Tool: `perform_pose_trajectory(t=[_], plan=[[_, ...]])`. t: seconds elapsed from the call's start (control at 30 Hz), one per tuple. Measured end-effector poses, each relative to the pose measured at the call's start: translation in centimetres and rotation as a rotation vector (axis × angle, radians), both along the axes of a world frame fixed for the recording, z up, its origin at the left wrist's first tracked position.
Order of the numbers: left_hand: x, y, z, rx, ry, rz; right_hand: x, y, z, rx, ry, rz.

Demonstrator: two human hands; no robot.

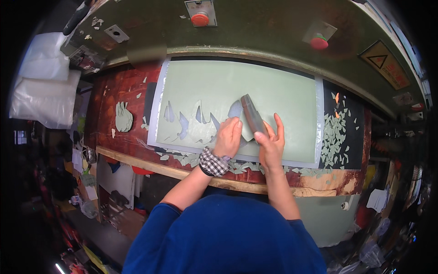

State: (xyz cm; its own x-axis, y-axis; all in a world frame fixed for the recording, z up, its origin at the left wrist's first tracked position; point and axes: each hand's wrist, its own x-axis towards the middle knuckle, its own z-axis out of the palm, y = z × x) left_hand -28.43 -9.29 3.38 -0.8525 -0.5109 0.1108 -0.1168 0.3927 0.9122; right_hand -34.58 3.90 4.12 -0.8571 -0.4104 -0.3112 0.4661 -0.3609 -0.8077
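A pale green sheet (273, 82) lies on a whitish backing sheet (156, 105) on the table. Curved, pointed openings (183, 125) run along its left near part. Over the middle of the sheet, my right hand (272, 145) grips the lower end of a dark grey cutting die (252, 113), tipped up on its edge; the thumb presses its side and one finger sticks out. Just left of the die is my left hand (229, 136), its fingers closed together and the wrist in a checkered cuff. What those fingers hold, if anything, is hidden.
A green machine beam (264, 27) with red push buttons (200, 19) spans the far side. Pale green scraps (334, 137) heap at the right and along the near wooden edge (159, 168). A stack of cut green pieces (123, 119) sits on the red tabletop at the left.
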Motion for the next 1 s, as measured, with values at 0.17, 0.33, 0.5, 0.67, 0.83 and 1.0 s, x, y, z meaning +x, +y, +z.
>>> perform_pose_trajectory(t=[0.17, 0.33, 0.5, 0.67, 0.83, 1.0], plan=[[2.3, -2.8, -0.1, -0.585, -0.226, 0.002, -1.1, 2.6, -0.1, -0.190, -0.093, -0.074], [3.1, -3.7, -0.2, -0.532, -0.293, -0.063, -1.4, 6.5, 0.9, 0.043, 0.194, -0.200], [4.1, -5.0, 0.4, -0.326, -0.249, -0.179, -0.4, 6.5, 1.0, 0.497, 0.545, 0.062], [5.3, -6.2, 1.2, -0.167, -0.222, -0.185, -0.2, 4.8, 0.1, 0.989, 0.865, 0.214], [7.7, -6.4, 3.0, -0.281, -0.115, -0.341, -1.7, 4.7, 1.9, 1.039, 0.843, 0.254], [11.4, -5.3, 3.3, -0.221, -0.089, -0.472, -6.0, 4.4, 6.1, 1.131, 0.954, -0.205]])
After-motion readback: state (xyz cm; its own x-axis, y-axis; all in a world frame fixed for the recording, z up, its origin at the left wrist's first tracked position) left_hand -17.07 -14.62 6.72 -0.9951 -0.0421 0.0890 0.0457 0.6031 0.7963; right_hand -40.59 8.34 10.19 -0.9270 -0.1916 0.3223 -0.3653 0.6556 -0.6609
